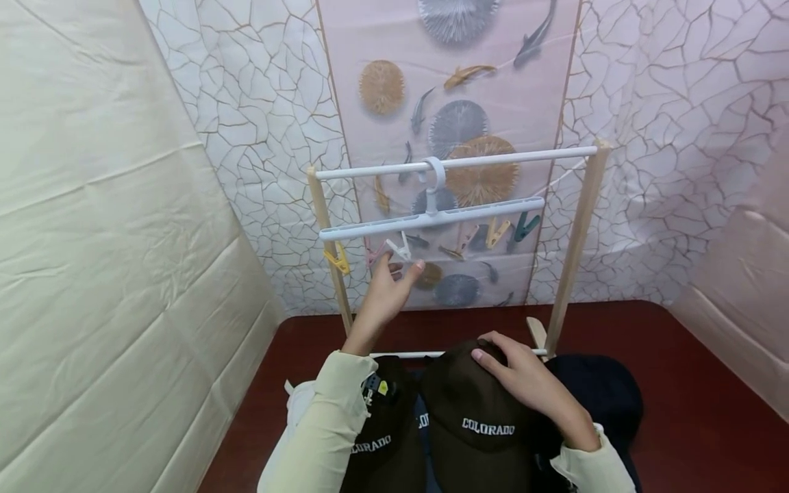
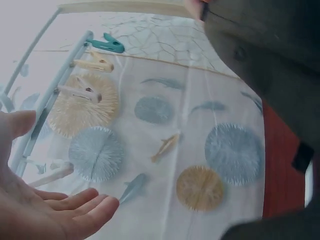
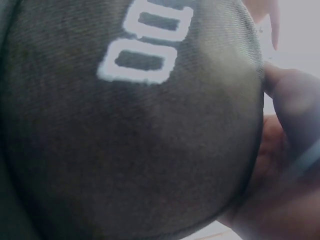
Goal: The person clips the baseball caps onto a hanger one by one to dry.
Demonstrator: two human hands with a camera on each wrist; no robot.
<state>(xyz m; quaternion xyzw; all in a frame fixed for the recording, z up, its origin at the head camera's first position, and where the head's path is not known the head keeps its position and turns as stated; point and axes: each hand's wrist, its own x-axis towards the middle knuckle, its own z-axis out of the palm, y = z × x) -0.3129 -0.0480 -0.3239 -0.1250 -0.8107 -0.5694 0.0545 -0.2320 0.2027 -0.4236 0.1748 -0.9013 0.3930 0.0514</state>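
My right hand (image 1: 524, 373) grips the top of a dark brown baseball cap (image 1: 459, 397) with white COLORADO lettering, thumb on the near side. The cap's front fills much of the right wrist view. Raised to the pale blue clip hanger (image 1: 376, 227), my left hand (image 1: 387, 294) has its thumb spread and fingers extended. Close by its fingertips hang a white clip (image 1: 399, 248) and a pink clip (image 1: 373, 253). The left wrist view shows that white clip (image 2: 56, 172) between the thumb and the fingers, with the palm holding nothing.
The hanger hooks over the top bar (image 1: 524, 157) of a wooden-legged rack. Yellow (image 1: 337, 259), pink, cream and green clips (image 1: 525, 227) also hang from it. Below, another brown cap (image 1: 382, 411), a dark navy cap (image 1: 600, 394) and a white item (image 1: 298, 404) lie on the red-brown table (image 1: 684, 411).
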